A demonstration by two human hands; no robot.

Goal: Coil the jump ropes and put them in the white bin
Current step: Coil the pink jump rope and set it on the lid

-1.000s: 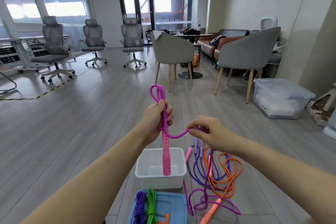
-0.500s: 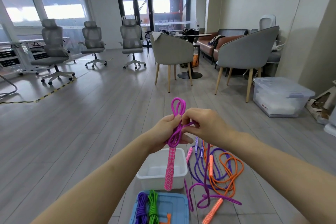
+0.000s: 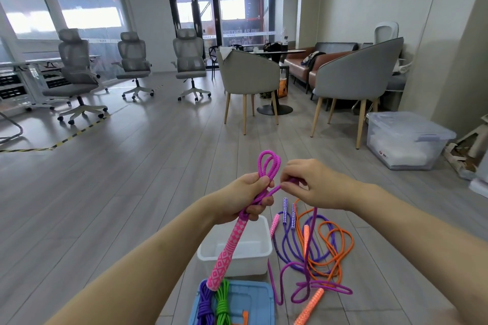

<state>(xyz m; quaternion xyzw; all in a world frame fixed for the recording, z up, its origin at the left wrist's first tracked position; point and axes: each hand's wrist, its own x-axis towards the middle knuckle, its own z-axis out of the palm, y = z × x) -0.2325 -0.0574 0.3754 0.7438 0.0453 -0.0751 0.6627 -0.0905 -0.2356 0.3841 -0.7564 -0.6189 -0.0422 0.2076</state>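
Meanwhile, left hand (image 3: 245, 198) clamps the magenta rope (image 3: 268, 166) loops (handle dangling over bin (image 3: 260, 261)) so the right hand (image 3: 309, 185), pinching cord, can wrap.

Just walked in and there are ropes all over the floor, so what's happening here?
A person is coiling a magenta jump rope. The left hand grips the gathered loops, with the pink handle hanging below, while the right hand pinches the next stretch of cord. The white bin holds no rope yet. A purple rope and an orange rope lie loose on the floor beside it, and two coiled ropes sit on a blue lid.
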